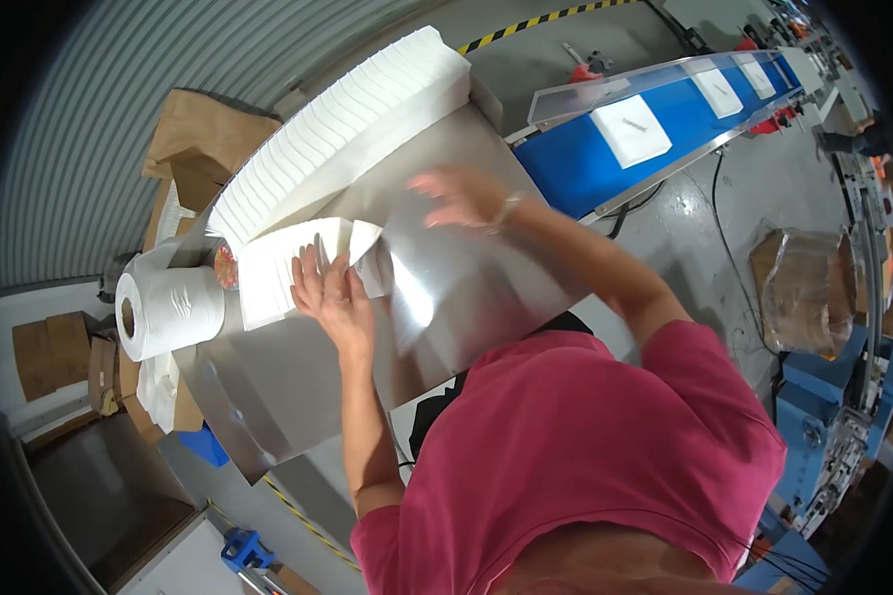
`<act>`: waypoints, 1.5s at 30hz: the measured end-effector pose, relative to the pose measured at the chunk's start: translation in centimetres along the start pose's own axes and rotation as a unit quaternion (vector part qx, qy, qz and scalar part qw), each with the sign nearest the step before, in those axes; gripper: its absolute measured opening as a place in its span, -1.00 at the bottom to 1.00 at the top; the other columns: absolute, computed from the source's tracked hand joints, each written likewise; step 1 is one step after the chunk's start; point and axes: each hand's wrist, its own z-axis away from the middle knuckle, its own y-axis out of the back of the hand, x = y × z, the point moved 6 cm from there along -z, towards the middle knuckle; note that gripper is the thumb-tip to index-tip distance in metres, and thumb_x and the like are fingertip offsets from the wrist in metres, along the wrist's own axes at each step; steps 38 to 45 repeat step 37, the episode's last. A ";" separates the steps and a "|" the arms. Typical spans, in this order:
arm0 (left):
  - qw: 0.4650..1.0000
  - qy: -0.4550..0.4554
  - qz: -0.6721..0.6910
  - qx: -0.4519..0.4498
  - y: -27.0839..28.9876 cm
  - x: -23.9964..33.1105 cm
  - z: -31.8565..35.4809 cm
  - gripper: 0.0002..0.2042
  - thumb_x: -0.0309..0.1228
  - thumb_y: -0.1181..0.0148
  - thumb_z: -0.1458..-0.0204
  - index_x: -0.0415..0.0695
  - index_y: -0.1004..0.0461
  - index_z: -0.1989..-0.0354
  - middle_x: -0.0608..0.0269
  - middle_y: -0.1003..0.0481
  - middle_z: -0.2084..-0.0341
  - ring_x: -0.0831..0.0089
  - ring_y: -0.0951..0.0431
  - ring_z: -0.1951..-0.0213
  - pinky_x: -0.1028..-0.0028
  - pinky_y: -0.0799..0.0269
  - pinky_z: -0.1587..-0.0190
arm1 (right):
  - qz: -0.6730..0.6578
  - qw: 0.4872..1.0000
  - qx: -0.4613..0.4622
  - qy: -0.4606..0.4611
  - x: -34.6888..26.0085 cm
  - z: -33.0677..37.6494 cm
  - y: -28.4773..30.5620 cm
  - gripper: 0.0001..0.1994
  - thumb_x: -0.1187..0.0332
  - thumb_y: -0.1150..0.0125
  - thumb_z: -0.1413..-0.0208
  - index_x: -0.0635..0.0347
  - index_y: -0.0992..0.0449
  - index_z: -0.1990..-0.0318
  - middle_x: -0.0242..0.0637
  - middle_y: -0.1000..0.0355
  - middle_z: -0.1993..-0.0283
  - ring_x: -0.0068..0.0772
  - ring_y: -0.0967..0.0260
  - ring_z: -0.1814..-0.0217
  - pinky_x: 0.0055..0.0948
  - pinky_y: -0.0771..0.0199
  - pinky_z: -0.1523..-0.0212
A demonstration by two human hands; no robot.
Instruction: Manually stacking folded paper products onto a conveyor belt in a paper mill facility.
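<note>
My left hand (333,301) lies with outstretched fingers on a small group of flat white packets (278,273) on the metal table (298,387). One packet at the group's right end leans with its corner raised. Over the table to the right, my right hand (463,198) is lifted and slightly blurred, fingers apart and nothing visible in them. Behind both hands, a long curved row of white packets (352,124) stands on edge, pressed tightly together. What exactly the packets contain does not show.
A big white roll (184,309) sits at the table's left edge, beside a small reddish round thing (226,266). At the right, a blue conveyor belt (566,164) carries several white packets. Cardboard boxes (203,139) stand behind the table; a plastic-lined box (809,288) is far right.
</note>
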 end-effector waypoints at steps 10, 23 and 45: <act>0.999 -0.025 -0.025 0.011 0.0 -1.9 0.0 -0.60 -0.39 -0.18 -0.03 -0.17 -0.41 -0.08 -0.01 -0.27 -0.18 -0.04 -0.17 -0.24 0.00 -0.09 -0.20 | -0.110 0.993 -0.004 -0.050 2.8 0.8 -1.4 -0.38 -0.02 -0.15 -0.12 0.36 -0.28 -0.12 0.00 -0.39 -0.04 -0.21 -0.33 -0.09 -0.32 -0.32 -0.07; 0.999 -0.001 0.002 0.033 -0.2 -1.7 -0.4 -0.65 -0.61 -0.19 0.09 -0.05 -0.51 0.07 0.14 -0.32 -0.13 0.04 -0.23 -0.21 0.07 -0.07 -0.22 | 0.354 0.853 0.369 -0.104 6.4 10.0 15.5 -0.66 0.25 -0.36 0.11 0.16 -0.48 0.18 -0.15 -0.45 0.18 -0.10 -0.42 0.16 -0.25 -0.45 0.16; 0.999 -0.003 0.032 0.016 -0.6 -2.4 -0.7 -0.48 -0.24 -0.26 -0.01 -0.03 -0.34 -0.18 -0.02 -0.10 -0.31 -0.07 0.03 -0.35 -0.08 0.23 -0.31 | -0.220 0.968 -0.122 -0.024 1.3 -4.6 -8.0 -0.40 -0.01 -0.21 -0.06 0.04 -0.30 -0.22 -0.12 -0.17 -0.30 -0.19 -0.11 -0.33 -0.33 -0.14 -0.27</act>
